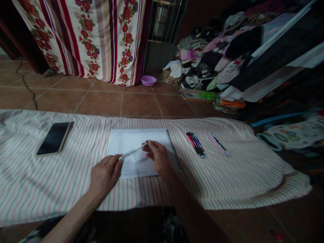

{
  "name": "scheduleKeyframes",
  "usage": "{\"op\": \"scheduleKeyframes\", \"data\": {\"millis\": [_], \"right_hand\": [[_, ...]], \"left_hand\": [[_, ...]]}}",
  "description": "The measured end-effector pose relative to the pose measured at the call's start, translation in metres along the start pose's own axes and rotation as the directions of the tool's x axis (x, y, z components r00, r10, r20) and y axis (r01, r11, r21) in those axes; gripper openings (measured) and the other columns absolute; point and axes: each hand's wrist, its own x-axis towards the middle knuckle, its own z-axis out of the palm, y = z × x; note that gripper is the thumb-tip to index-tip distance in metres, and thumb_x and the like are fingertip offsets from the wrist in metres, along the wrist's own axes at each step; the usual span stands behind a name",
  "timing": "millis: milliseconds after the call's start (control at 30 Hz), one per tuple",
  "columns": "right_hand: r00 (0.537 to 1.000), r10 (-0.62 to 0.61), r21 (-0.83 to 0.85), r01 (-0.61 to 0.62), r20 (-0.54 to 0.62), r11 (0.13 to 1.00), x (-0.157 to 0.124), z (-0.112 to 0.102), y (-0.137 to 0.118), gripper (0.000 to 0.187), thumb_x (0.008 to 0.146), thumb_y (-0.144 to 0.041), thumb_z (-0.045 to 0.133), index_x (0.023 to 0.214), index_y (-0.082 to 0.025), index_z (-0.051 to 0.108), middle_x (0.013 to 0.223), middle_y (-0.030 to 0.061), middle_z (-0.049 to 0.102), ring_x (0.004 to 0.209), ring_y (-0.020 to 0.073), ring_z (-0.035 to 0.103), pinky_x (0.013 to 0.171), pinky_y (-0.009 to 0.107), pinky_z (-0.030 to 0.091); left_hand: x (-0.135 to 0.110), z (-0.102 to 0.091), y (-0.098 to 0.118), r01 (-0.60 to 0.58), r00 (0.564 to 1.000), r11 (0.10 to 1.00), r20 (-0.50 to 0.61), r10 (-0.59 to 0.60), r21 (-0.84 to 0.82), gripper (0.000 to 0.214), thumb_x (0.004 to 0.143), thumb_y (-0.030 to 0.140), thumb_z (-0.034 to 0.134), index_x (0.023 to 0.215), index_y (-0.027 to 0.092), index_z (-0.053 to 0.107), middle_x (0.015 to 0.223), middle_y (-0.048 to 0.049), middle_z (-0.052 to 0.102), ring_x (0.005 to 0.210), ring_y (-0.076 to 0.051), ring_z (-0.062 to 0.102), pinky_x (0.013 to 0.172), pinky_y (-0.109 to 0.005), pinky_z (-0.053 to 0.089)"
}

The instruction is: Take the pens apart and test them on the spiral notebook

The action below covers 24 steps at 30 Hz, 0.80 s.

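Note:
A slim pen (pixel 132 152) with a pale, clear-looking barrel is held between my hands above a notebook. My left hand (pixel 105 172) pinches its lower left end. The fingers of my right hand (pixel 157 153) are closed on its thin upper right end. Beneath them lies the spiral notebook (pixel 146 135), open to a white page with a printed column on its left and its coil along the right side. Right of the notebook rests a bunch of several pens (pixel 196 145), red, black and purple. Beyond it lie a pink pen and a dark pen (pixel 218 145) side by side.
A striped cloth (pixel 83 182) covers the low surface. On its left lies a phone (pixel 54 138), screen dark. Behind, a purple basin (pixel 149 80) stands on the tiled floor by a flowered curtain (pixel 101 40). Clothes (pixel 210 57) are heaped at the back right.

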Motion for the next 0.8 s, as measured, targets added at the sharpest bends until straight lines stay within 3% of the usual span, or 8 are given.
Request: {"op": "scheduleKeyframes", "data": {"millis": [300, 467, 800], "right_hand": [[0.997, -0.055, 0.036, 0.057, -0.05, 0.998, 0.007, -0.009, -0.002, 0.03, 0.061, -0.042, 0.069, 0.078, -0.019, 0.063, 0.081, 0.0044, 0.07, 0.068, 0.014, 0.063, 0.05, 0.02, 0.041], [0.992, -0.079, 0.048, 0.084, -0.094, 0.995, 0.011, -0.015, -0.009, 0.028, 0.061, -0.041, 0.069, 0.079, -0.019, 0.063, 0.081, 0.0035, 0.07, 0.069, 0.0138, 0.063, 0.052, 0.021, 0.041], [0.994, -0.068, 0.082, 0.075, -0.089, 0.994, 0.011, -0.018, -0.013, 0.027, 0.062, -0.039, 0.07, 0.078, -0.019, 0.063, 0.079, 0.002, 0.07, 0.066, 0.0116, 0.061, 0.051, 0.019, 0.039]], "left_hand": [[-0.001, 0.0, -0.002, -0.01, 1.0, 1.0, -0.02, 0.01, -0.02, 0.026, 0.089, 0.032, 0.042, 0.096, 0.017, 0.061, 0.082, -0.0043, 0.069, 0.072, -0.017, 0.064, 0.06, -0.026, 0.049], [0.001, -0.003, -0.007, -0.017, 1.0, 0.999, -0.017, 0.017, -0.031, 0.026, 0.089, 0.032, 0.042, 0.096, 0.018, 0.063, 0.087, -0.0068, 0.068, 0.08, -0.019, 0.061, 0.071, -0.032, 0.05], [0.007, 0.001, -0.04, 0.033, 0.999, 0.996, 0.005, -0.033, -0.081, 0.024, 0.085, 0.032, 0.046, 0.093, 0.022, 0.067, 0.094, -0.0075, 0.061, 0.087, -0.022, 0.055, 0.075, -0.037, 0.05]]}}
